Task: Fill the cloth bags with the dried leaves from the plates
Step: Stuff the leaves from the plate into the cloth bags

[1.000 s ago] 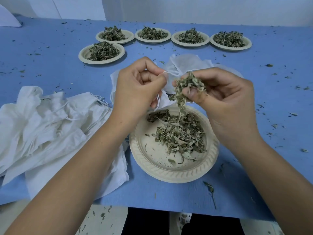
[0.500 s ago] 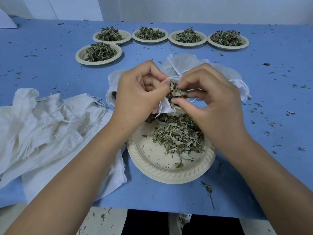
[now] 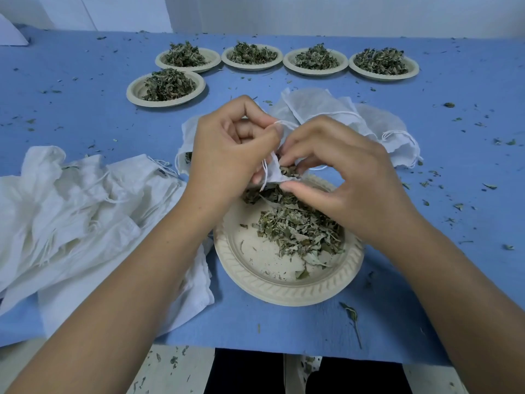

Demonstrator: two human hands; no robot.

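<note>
sideways, the bag's [image 3: 273,174] mouth faces the right hand [image 3: 350,180].

1 cloth bag [image 3: 274,174]: largely behind your left hand [image 3: 227,155]. 1 plate [image 3: 284,291]: far rim under your right hand [image 3: 352,180]. 1 bag pile [image 3: 71,223]: cropped left.

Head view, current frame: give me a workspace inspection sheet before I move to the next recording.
Surface: blue cloth-covered table, in use.
Job's things: small white cloth bag held over the near beige paper plate, which is partly bare beside its dried leaves; five far beige plates heaped with leaves; pile of white cloth bags at left; flat white bags behind the hands.
Clutter: leaf crumbs scattered across the table; one leafy stem near the front edge.
Grippers: left hand pinches the bag's mouth; right hand pinches its opposite edge, leaves showing there.
Cables: nothing seen.
Surroundings: pale wall behind; floor below littered with leaf bits.
</note>
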